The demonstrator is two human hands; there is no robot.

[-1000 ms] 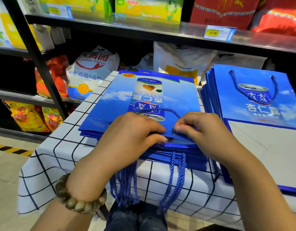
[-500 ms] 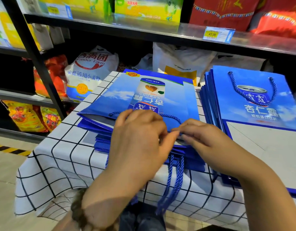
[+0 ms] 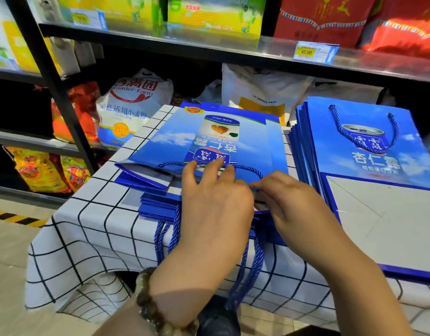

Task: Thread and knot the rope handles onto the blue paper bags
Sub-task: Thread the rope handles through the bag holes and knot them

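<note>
Since the earlier frames the left hand (image 3: 216,209) has slid forward, and its fingers (image 3: 215,168), curled a second ago, now lie spread on the top bag (image 3: 165,141). That bag's edge off to the left of these fingers has risen off the stack of blue bags (image 3: 155,204) below it.

The spread fingertips press on the bag just where its rope handle (image 3: 172,163) arcs across, and the rope passes under or against them. The right hand (image 3: 291,207) meets the left thumb, its forefinger and thumb pinching the near edge of the top bag by the rope's right end. Whether the rope end is in that pinch too cannot be told.

Directly below both sets of fingers, loose ropes (image 3: 176,226) hang over the edge of the table (image 3: 100,226), which wears a white checked cloth. To the right of the right fingers, well apart, lies a second pile of bags (image 3: 369,166), and a handle (image 3: 394,127) is already fitted on its top one. A beaded bracelet (image 3: 146,301) circles the left wrist.
</note>
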